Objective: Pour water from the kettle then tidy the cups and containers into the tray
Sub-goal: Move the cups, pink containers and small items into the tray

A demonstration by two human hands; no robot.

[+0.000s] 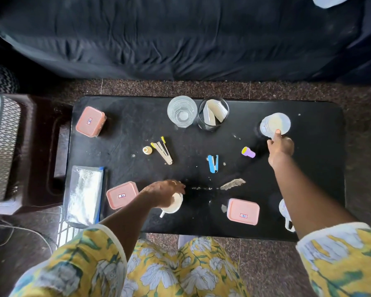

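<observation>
Seen from the middle of the black table (pixel 308 168), the left hand (pixel 165 194) is at 7 o'clock. It lies over the white cup (pixel 173 207) from above, with the fingers curled down round its rim in a close hold. The right hand (pixel 281 146) reaches to 2 o'clock, where one finger touches the near wall of the clear cup (pixel 275 123); I cannot tell if the other fingers hold it.

The silver tray (pixel 84 194) lies at 8 o'clock at the table edge, and a pink container (pixel 122 195) stands between it and the white cup. Other pink containers stand at 10 o'clock (pixel 90 121) and at 5 o'clock (pixel 242 211). A water glass (pixel 182 111) and a mesh holder (pixel 213 113) stand at 12 o'clock. A blue stapler (pixel 213 163) lies near the middle.
</observation>
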